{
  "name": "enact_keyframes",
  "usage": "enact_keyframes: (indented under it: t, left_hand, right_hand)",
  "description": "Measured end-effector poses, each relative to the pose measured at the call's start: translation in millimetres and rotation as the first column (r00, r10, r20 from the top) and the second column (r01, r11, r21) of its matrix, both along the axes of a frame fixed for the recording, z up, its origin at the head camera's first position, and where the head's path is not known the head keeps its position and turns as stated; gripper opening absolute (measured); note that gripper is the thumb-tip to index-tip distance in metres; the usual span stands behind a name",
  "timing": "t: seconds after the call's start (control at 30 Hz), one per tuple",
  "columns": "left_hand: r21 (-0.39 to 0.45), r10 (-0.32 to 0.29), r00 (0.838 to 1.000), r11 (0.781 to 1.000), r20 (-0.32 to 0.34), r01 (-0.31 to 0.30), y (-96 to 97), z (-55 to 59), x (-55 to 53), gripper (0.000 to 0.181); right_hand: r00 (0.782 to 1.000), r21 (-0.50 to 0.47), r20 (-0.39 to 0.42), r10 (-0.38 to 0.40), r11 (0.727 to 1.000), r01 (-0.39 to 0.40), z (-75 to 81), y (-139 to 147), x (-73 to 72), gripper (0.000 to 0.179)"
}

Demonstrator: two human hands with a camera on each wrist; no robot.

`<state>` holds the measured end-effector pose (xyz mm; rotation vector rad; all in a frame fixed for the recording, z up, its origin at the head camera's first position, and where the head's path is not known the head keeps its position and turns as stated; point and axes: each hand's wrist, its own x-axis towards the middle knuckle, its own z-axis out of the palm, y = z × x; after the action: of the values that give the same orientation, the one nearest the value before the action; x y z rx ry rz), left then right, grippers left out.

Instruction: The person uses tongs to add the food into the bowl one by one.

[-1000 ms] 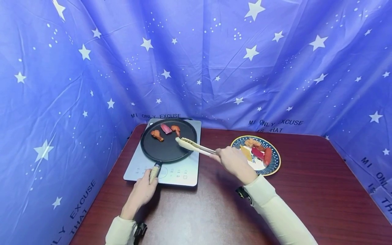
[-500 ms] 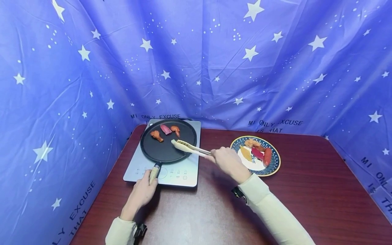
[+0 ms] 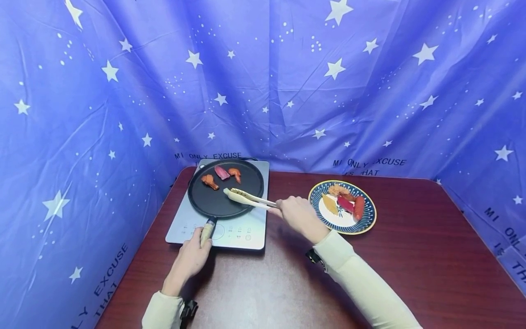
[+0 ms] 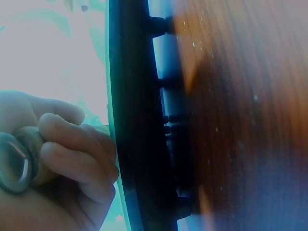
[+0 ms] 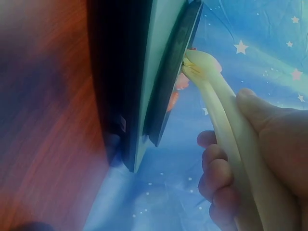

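The left hand is wrapped round the pale handle of a flat black pan; in the left wrist view its fingers curl over the grip, near the metal ring at the handle's end. The pan sits on a silver induction cooker. The right hand is closed round a pair of cream-tipped tongs, thumb on one side and curled fingers on the other, and the two arms of the tongs lie close together. Their tips are over the pan — whether they touch its surface or hold anything cannot be told. Just beyond the tips, a brown drumstick, a pink slice and a brown wing lie towards the pan's far side. A blue-patterned plate with a sausage and other food pieces rests on the table beyond the right hand.
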<state>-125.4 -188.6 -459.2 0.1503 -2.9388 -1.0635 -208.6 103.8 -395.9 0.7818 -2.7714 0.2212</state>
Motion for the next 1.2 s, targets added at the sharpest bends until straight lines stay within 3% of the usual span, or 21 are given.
enact_keyframes:
  t: [0.9,1.2]
  left_hand:
    - [0.006,-0.007,1.0,1.0,-0.011,0.007,0.9,2.0,-0.5,0.041]
    - [0.006,-0.009,1.0,1.0,-0.015,0.009,-0.2,-1.0,0.2,0.041]
  right_hand:
    - [1.0,-0.012,-0.025,0.011,1.0,-0.011,-1.0,-12,-10.5,0.034]
    - [1.0,0.041,-0.008,-0.002,0.999,0.002,-1.0,-22,-16.2,0.035]
